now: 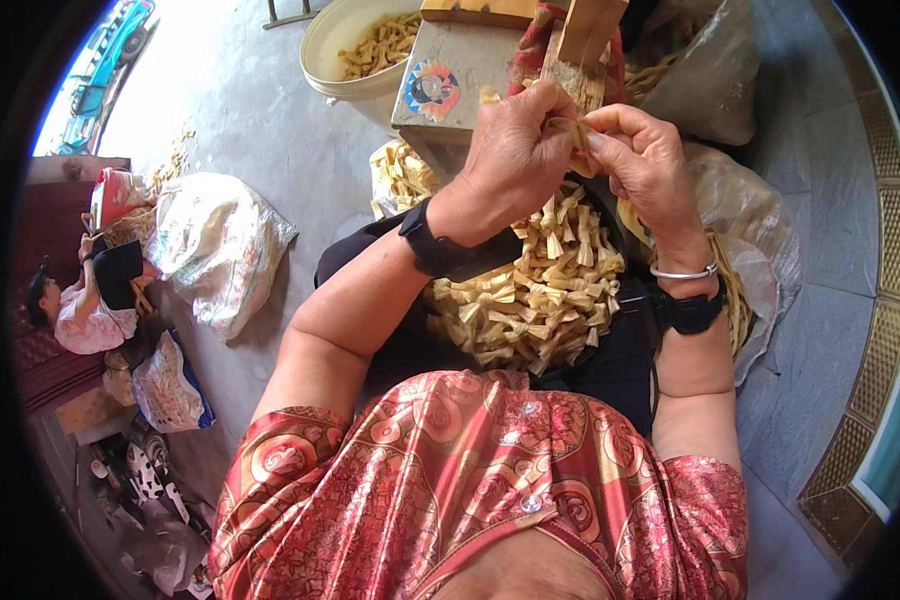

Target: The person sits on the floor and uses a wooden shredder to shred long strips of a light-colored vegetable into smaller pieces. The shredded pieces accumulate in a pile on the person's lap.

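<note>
My left hand (514,154) and my right hand (641,161) meet in front of a wooden stand, both pinching one pale yellow strip (580,139) that looks like bean-curd skin. The strip is looped between my fingers; part of it is hidden behind them. Below my hands, a heap of short knotted strips (529,300) fills a dark round container (616,251) at my lap. Longer loose strips (729,292) hang beside my right wrist from a clear plastic bag (757,217). Just beyond my fingers stands an upright wooden block (589,34) with red cloth (531,49) beside it.
A box-shaped stool (480,60) with a round sticker stands ahead, beside a white bucket (322,56) of knotted pieces. A small bag of strips (401,176) lies below it. Large sacks (217,247) and a seated person (90,307) are at left. Another bag (709,82) stands ahead right.
</note>
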The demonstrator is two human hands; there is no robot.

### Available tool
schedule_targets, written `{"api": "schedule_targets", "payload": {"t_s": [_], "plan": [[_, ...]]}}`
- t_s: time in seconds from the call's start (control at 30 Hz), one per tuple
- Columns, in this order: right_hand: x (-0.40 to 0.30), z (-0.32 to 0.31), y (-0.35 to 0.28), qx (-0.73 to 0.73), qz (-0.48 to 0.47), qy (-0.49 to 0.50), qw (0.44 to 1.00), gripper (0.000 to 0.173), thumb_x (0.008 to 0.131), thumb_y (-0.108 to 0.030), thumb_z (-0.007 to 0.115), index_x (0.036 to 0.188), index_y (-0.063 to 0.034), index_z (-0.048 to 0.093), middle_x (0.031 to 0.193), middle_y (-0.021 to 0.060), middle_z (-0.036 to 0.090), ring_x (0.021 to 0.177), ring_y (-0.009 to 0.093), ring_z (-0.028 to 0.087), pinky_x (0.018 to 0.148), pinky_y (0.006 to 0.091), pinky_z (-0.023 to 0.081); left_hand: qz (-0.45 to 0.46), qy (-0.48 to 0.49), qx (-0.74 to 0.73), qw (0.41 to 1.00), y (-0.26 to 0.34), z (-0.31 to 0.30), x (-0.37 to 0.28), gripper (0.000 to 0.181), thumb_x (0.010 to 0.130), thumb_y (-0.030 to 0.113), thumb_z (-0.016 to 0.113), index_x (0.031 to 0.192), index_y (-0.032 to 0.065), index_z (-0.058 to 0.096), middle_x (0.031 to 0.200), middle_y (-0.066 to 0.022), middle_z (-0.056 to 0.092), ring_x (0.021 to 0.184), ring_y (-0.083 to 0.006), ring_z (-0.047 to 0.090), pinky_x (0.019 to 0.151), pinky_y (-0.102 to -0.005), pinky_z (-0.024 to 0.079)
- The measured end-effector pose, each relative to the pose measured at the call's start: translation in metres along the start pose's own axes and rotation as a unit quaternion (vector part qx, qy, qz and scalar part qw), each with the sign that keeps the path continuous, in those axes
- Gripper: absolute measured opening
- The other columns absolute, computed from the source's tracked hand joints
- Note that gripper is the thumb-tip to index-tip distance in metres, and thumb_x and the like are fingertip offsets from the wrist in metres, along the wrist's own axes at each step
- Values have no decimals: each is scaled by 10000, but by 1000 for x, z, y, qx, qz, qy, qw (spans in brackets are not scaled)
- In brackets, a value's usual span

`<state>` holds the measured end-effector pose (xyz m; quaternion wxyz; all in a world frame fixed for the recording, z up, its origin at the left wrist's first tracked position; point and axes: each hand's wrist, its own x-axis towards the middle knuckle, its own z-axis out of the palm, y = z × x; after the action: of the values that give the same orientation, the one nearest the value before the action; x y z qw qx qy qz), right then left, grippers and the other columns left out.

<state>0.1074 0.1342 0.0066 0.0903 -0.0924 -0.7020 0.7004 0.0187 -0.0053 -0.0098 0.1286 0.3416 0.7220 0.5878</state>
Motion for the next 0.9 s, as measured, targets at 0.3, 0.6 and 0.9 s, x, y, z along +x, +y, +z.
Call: {"api": "schedule_targets", "payload": {"t_s": [0.3, 0.6, 0.9], "plan": [[7, -36, 14, 293, 155, -195, 923, 149, 896, -52, 582, 997, -3, 681, 573, -76, 460, 427, 5, 324, 380, 183, 278, 79, 43, 128, 988, 9, -10, 2, 84, 724, -15, 665, 739, -3, 584, 569, -6, 549, 558, -45, 483, 518, -230, 426], [1, -23, 4, 77, 132, -35, 988, 195, 919, -68, 528, 1057, -15, 656, 570, -78, 456, 427, 3, 318, 376, 189, 275, 168, 118, 212, 955, -2, -14, 10, 107, 740, 38, 741, 760, 17, 638, 602, -15, 608, 552, -23, 532, 499, -214, 442], [-1, -23, 11, 311, 139, -108, 934, 230, 921, -84, 485, 1068, 23, 625, 536, -99, 343, 414, 9, 265, 382, 186, 238, 42, -47, -20, 998, 7, -24, 10, 203, 813, 80, 556, 916, -53, 671, 680, -56, 639, 637, -60, 586, 564, -226, 476]]}}
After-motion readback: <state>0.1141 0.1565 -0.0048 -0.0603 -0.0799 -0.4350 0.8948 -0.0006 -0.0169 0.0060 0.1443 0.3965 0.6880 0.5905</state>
